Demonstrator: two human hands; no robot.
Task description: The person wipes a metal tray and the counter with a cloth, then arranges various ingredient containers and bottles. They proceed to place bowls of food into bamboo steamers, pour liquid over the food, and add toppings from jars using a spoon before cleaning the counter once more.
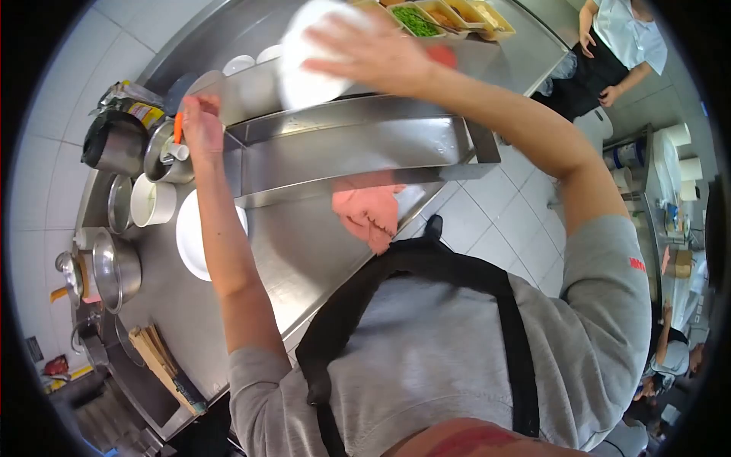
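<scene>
My right hand, blurred by motion, reaches across the steel counter with its fingers spread over a white plate. The plate is blurred too and looks tilted. My left hand is raised at the left end of a long rectangular steel tray, its fingers curled; what they hold is hidden. An orange handle shows right beside those fingers, above a steel pot with a white utensil in it. Partly behind my left forearm lies another white plate.
A salmon-coloured cloth lies at the counter's front edge. Food containers, one with chopped greens, line the back. White bowls and a steel bowl stand left. A person stands at the upper right.
</scene>
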